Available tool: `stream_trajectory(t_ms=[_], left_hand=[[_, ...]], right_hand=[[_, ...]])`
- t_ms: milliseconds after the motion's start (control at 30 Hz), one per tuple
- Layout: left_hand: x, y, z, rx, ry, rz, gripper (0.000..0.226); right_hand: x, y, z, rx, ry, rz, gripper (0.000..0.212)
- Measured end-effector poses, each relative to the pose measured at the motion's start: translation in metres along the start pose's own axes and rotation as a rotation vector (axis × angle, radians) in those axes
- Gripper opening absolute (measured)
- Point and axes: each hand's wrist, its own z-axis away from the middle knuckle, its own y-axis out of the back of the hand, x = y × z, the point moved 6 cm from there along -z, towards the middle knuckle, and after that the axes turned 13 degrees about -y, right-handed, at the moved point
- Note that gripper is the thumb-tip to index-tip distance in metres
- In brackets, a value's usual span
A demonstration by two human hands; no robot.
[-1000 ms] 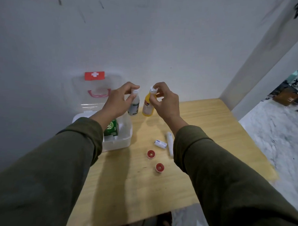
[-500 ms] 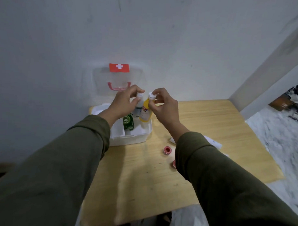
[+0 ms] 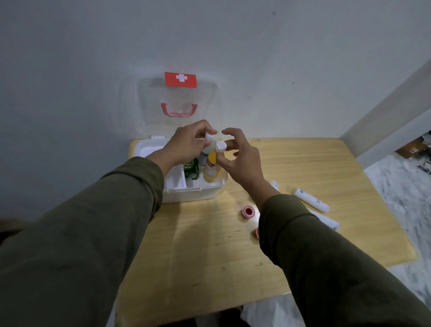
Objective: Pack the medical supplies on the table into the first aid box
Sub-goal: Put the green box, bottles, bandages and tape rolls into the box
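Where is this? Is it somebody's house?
Probably a plain room in a home or workshop, though I can't be sure. A small wooden table sits against a bare white wall, with clutter on the floor far right.

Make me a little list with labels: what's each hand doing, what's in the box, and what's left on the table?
Left hand: fingers closed on the clear bottle, over the box.
Right hand: fingers spread open beside the yellow bottle.
First aid box: lid up; holds the yellow bottle and a green packet.
Left on table: two red tape rolls, white bandage rolls.
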Motion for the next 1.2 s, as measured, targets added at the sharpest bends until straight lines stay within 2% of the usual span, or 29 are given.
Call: stream_trajectory(t_ms=[133,333,800,967,1200], left_hand=[[-0.008,-0.003,0.004,-0.030,0.006,-0.047,0.020],[-0.013,-0.005,0.006,-0.055,-0.018,-0.126,0.023],[-0.007,0.001,0.015,0.013,0.005,-0.075,0.025],[0.011,0.006,0.010,0.064,0.021,-0.109,0.025],[0.064,-0.031,-0.013,0.136,-0.115,-0.094,0.022]], right_hand=[[0.003,-0.005,-0.002,-0.030,0.006,0.072,0.047],[0.013,-0.016,-0.005,-0.044,0.025,0.176,0.026],[0.020,-0.021,0.005,-0.041,0.061,0.228,0.028],[0.024,0.007,0.008,-0.034,0.017,0.212,0.043],[0.059,0.090,0.011,0.051,-0.061,0.251,0.040]])
